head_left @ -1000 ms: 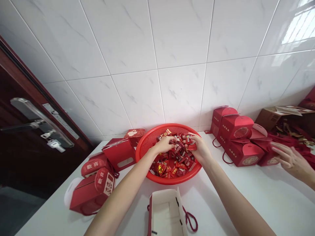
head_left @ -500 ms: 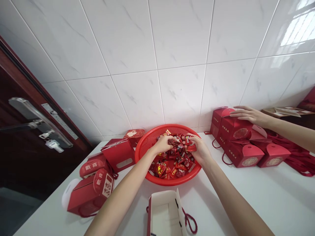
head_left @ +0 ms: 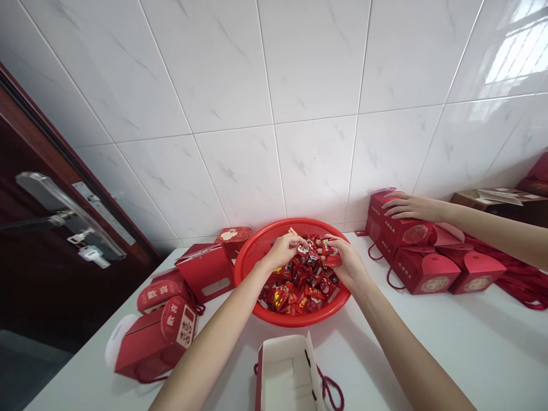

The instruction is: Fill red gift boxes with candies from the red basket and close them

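A red plastic basket (head_left: 246, 251) full of wrapped candies (head_left: 299, 285) stands against the wall. Over its candies my left hand (head_left: 285, 252) is closed in a pinch at a red-wrapped candy (head_left: 303, 250). My right hand (head_left: 349, 264), palm turned up, holds red-wrapped candies (head_left: 329, 249) between thumb and fingers, on the basket's right side. Nearer to me, between my forearms, stands an open gift box (head_left: 286, 379) with a white inside, nothing in it, and a dark red cord handle (head_left: 331, 388).
Another person's hand (head_left: 411, 206) rests on stacked closed red boxes (head_left: 423, 268) at the right. Red boxes (head_left: 156, 337) stand at the left on the white table (head_left: 363, 354). A door with keys (head_left: 92, 254) is at far left, a tiled wall (head_left: 317, 165) behind.
My left hand has lifted slightly and its fingers have shifted over the candies. My right hand has hardly moved. The other person's hand has slid left along the boxes.
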Motion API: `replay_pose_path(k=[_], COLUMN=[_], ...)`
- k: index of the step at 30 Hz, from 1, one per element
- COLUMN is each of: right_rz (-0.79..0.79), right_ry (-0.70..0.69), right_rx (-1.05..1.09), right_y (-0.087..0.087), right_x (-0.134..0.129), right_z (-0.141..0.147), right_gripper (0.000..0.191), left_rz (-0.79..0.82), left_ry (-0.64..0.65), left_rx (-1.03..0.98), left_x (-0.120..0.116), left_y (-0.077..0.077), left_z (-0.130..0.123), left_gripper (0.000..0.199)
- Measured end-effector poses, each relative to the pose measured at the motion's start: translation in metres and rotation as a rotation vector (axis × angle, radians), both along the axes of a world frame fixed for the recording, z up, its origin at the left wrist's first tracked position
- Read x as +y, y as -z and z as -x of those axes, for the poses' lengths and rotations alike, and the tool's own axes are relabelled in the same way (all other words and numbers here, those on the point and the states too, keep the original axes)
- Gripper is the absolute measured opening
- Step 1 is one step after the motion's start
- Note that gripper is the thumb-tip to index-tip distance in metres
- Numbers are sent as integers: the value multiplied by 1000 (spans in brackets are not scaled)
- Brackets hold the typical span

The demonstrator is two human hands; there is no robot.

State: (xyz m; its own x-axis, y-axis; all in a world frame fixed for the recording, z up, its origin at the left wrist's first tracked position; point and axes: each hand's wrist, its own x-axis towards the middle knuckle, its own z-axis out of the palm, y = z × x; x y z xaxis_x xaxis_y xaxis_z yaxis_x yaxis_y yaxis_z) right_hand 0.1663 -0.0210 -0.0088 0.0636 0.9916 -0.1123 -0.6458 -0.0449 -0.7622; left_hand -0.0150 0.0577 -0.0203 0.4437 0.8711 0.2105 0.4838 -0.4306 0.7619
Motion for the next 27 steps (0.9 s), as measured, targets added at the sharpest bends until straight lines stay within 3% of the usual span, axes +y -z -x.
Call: replay_pose_path(k=[10, 15, 21, 27], right_rz=[35, 20, 38, 46], right_ry=[11, 4, 2, 3], right_rx=[-9, 19, 27, 45], right_y=[-4, -5, -5, -2], right_x=[-1, -2, -2, 0], right_z=[2, 2, 2, 1], right_gripper=[25, 26, 25, 28], left_rz=[25, 54, 46, 16], left_ry=[-22, -42, 22, -39], left_rx=[75, 51, 37, 258], left_x=[-3, -5, -8, -11], left_y=[-12, -13, -11, -14], left_z=[-2, -2, -2, -1], left_gripper=[44, 40, 39, 50])
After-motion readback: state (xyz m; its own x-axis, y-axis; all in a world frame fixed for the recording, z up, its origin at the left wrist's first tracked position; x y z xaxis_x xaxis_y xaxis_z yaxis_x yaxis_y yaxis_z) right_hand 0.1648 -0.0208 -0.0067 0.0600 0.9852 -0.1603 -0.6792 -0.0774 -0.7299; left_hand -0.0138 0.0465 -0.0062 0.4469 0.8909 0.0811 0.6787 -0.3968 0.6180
